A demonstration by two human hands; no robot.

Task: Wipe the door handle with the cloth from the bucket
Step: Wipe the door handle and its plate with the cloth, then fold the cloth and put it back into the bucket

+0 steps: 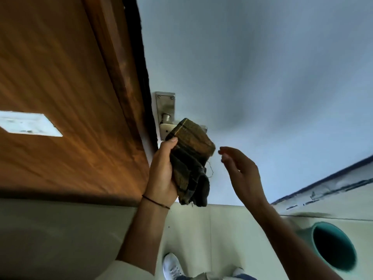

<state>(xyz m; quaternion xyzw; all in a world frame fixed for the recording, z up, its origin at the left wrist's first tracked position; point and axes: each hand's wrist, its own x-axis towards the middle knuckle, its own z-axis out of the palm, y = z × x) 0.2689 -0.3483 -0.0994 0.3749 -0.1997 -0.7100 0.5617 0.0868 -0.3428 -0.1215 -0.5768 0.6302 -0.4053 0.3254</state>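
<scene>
My left hand (161, 174) grips a dark brown and olive cloth (191, 156), folded and hanging down below the fist. The cloth's upper end lies over the metal door handle (166, 129), hiding most of the lever. Above it the handle's steel backplate (165, 104) shows on the pale blue door (252, 67). My right hand (240, 170) hovers just right of the cloth with fingers apart and holding nothing. A teal bucket (333, 245) stands on the floor at the lower right, its inside dark.
A brown wooden panel (60, 87) with a white switch plate (30, 123) fills the left side. Pale floor tiles (201, 239) lie below, with my white shoes (172, 267) near the bottom edge. A skirting strip (323, 190) runs at the right.
</scene>
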